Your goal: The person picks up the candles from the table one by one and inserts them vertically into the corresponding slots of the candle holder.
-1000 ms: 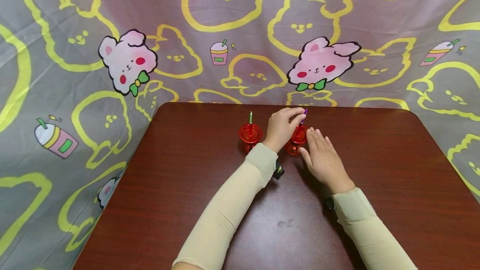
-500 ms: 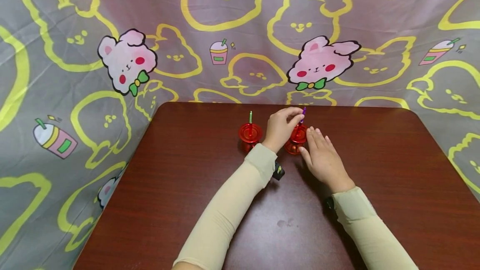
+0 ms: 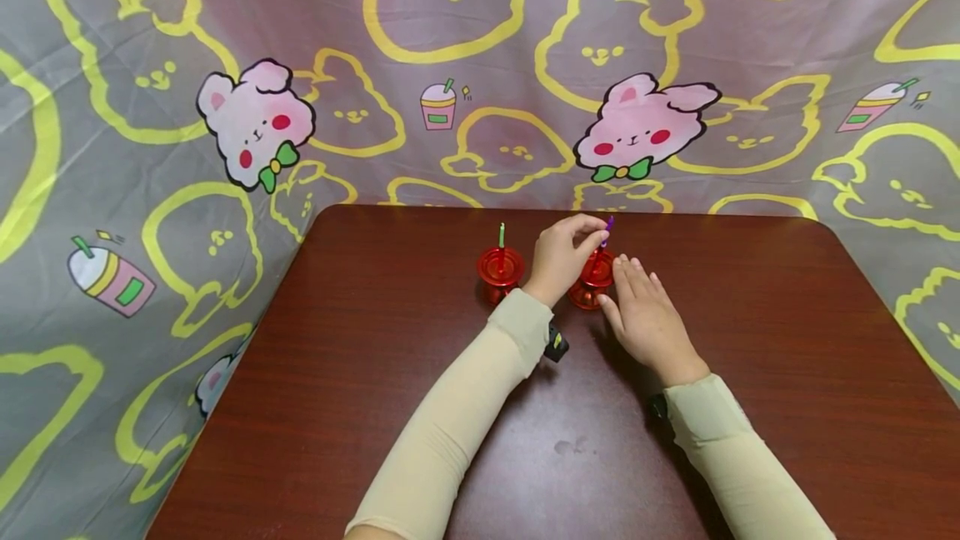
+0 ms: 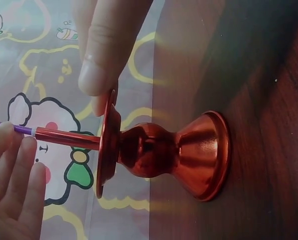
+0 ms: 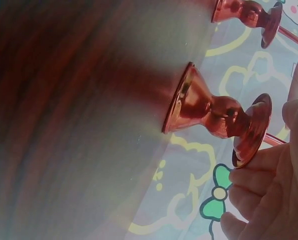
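Note:
A shiny red candlestick (image 3: pixel 588 296) stands upright at the table's back, with a dish-like rim and a thin red tube rising from it. My left hand (image 3: pixel 561 255) reaches above the dish and pinches a purple candle (image 4: pixel 23 130) between thumb and fingertips. Its lower end meets the tube's top in the left wrist view. My right hand (image 3: pixel 651 322) lies on the candlestick's right side, fingers straight and together. In the right wrist view its fingertips (image 5: pixel 249 175) are right at the dish's edge.
Left of my left hand stands a second red candlestick (image 3: pixel 498 267) with a green candle (image 3: pixel 502 236) upright in it. Both are on a dark brown wooden table (image 3: pixel 360 373). A patterned cloth (image 3: pixel 480 73) hangs behind the table and along its sides.
The purple candle shifts very slightly in my left fingertips. My right hand stays in place, as do both candlesticks.

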Tool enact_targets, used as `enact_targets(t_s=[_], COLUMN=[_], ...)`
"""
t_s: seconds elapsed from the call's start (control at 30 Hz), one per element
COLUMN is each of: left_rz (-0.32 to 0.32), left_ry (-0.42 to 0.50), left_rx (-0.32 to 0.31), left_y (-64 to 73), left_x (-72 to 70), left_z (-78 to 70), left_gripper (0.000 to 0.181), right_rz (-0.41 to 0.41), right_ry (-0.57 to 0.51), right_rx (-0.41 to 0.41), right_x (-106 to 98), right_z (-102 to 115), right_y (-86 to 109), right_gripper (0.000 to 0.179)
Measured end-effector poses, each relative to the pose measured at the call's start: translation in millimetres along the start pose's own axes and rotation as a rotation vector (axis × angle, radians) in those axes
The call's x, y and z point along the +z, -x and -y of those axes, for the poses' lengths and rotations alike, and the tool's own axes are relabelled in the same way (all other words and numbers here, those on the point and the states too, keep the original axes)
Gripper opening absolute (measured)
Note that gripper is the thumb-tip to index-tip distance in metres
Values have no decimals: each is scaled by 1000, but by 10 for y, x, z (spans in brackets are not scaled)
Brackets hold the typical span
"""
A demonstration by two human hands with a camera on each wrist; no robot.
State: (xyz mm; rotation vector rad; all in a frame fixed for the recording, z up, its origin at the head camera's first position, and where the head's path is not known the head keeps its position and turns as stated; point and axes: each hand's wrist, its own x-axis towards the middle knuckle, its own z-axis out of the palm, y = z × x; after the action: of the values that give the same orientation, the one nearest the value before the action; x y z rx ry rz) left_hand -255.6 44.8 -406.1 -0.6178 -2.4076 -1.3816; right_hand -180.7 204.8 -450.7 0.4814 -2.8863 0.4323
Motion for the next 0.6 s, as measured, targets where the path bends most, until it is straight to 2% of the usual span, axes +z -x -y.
enact_targets(t_s=[0.37, 0.6], left_rz=[15, 23], left_ry=[26, 7], left_rx=[-39, 11], left_y=[77, 190], left_x=[-51, -107], left_z=[-64, -59], left_gripper=[20, 22], right_rz=[-8, -8], right_ry=[10, 9], right_rx=[0, 1], right_x=[-1, 6], right_z=[6, 2], right_y=[6, 10], right_gripper=[62, 65])
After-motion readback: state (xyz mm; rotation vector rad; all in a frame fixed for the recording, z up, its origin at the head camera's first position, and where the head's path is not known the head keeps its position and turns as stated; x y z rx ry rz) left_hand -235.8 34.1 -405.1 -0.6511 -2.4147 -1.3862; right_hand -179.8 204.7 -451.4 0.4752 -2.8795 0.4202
